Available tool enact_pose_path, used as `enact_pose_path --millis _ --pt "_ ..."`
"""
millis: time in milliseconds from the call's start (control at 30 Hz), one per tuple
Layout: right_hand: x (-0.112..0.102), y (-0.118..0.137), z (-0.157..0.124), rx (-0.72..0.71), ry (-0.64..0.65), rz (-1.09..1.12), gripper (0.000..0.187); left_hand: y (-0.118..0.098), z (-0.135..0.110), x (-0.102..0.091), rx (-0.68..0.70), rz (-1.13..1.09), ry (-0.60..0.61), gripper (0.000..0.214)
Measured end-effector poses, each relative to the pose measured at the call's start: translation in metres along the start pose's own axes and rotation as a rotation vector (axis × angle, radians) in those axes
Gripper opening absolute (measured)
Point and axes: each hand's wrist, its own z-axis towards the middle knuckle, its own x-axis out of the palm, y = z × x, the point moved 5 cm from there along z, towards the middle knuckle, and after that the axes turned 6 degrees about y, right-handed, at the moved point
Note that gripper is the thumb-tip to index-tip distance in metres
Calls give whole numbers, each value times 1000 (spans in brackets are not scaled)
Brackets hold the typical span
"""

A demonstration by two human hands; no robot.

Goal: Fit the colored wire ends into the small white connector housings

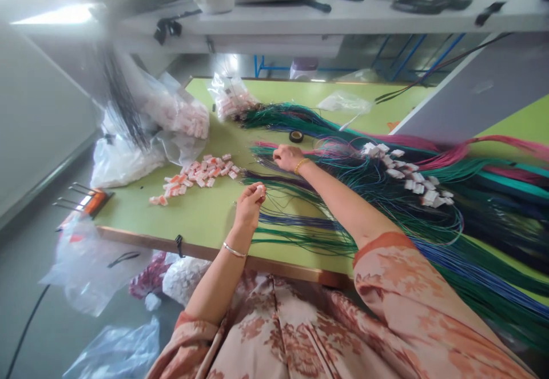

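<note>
My left hand (pixel 249 204) is closed on a small white connector housing (pixel 259 190) just above the green table. My right hand (pixel 288 158) reaches out to the ends of a bundle of pink and green wires (pixel 266 146), its fingers pressed together; whether a wire is between them is too small to see. Left of my hands lies a loose heap of white and orange connector housings (pixel 206 171). More wires, purple, blue and green (pixel 300 222), run across the table under my right arm. A cluster of white housings (pixel 407 173) sits on the wires to the right.
A roll of black tape (pixel 295 136) lies beyond my right hand. Plastic bags of housings (pixel 184 113) stand at the back left. An orange rack with metal prongs (pixel 92 203) is at the left edge. A white shelf (pixel 274 22) crosses above the table's far side.
</note>
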Motion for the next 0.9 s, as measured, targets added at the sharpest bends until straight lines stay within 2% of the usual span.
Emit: enact_pose_path --millis 100,267,333,467,700,900 --pt "1 -5 5 10 -20 15 23 -1 -2 1 -11 0 -2 25" --pt "1 -16 11 147 -66 42 25 0 -3 5 -34 -1 19 28" --pt "2 -14 9 160 -79 49 25 1 -3 5 -38 2 20 28" --pt "3 -2 -3 75 -130 94 23 2 -4 4 -58 -2 -1 28" --pt "14 9 -15 64 -14 135 28 3 -5 7 -79 -5 21 26" --pt "19 30 -7 -58 42 227 36 4 -5 4 -91 -12 19 28"
